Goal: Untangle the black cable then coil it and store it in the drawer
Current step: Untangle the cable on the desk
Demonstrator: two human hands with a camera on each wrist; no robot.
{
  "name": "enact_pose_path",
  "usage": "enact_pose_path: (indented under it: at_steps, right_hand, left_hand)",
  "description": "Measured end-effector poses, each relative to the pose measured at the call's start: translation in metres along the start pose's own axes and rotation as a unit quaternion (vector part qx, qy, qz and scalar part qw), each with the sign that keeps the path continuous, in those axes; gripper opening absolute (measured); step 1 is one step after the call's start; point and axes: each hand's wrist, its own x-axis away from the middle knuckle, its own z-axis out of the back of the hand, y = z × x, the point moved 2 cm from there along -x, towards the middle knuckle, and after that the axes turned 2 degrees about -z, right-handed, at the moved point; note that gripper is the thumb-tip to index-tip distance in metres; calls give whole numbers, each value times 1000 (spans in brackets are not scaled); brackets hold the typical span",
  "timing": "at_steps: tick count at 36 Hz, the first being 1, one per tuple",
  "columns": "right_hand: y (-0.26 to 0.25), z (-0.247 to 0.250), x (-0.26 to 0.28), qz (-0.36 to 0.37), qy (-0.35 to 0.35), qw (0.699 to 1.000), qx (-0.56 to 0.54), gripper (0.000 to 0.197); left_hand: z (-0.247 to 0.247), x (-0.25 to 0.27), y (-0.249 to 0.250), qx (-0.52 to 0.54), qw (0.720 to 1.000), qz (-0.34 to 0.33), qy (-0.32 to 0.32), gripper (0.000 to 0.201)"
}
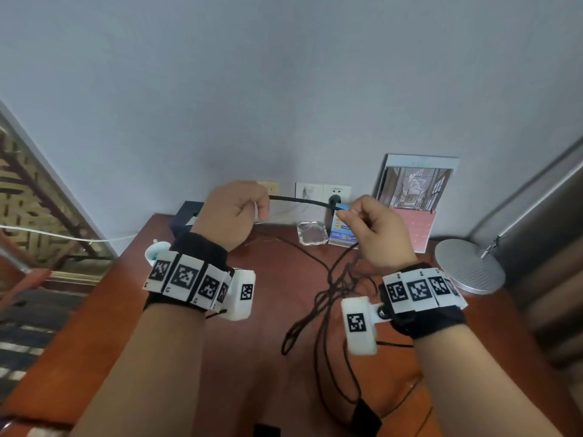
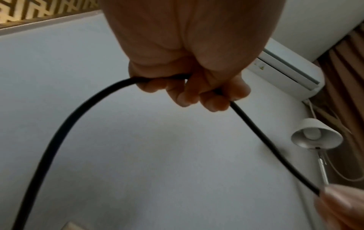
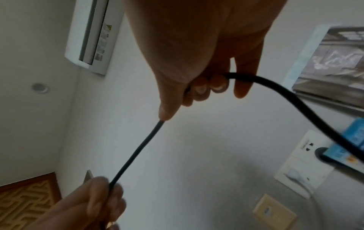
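A black cable (image 1: 299,200) runs taut between my two raised hands above the wooden desk (image 1: 239,351). My left hand (image 1: 249,209) grips it in curled fingers; in the left wrist view the cable (image 2: 260,133) leaves the fist on both sides. My right hand (image 1: 356,217) pinches the cable (image 3: 138,149) with thumb and curled fingers. From the right hand the rest hangs down into a tangled bundle (image 1: 334,294) on the desk, with loops trailing toward the front edge. No drawer is in view.
At the back of the desk stand a glass ashtray (image 1: 311,233), a blue card box (image 1: 342,228), a picture booklet (image 1: 416,197) and a dark box (image 1: 186,216). A white cup (image 1: 156,250) sits at the left, a lamp base (image 1: 470,266) at the right. Wall sockets (image 1: 323,192) are behind.
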Motion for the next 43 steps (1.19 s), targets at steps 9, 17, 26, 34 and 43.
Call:
enact_pose_path:
  at_steps: [9, 17, 26, 34, 43]
  right_hand:
    - [20, 15, -3, -13, -47, 997, 54, 19]
    - [11, 26, -15, 37, -64, 997, 23, 14]
    - [5, 4, -8, 25, -99, 995, -22, 14]
    - [-8, -6, -9, 49, -163, 985, 0, 15]
    - [6, 1, -3, -5, -156, 987, -36, 17]
  left_hand:
    - [12, 14, -20, -51, 996, 54, 49, 27]
    - [35, -1, -15, -87, 983, 27, 159, 40]
    - [-3, -1, -7, -80, 974, 209, 34, 29]
    - [-63, -1, 49, 26, 984, 110, -134, 25]
    - [-68, -4, 48, 56, 985, 106, -128, 26]
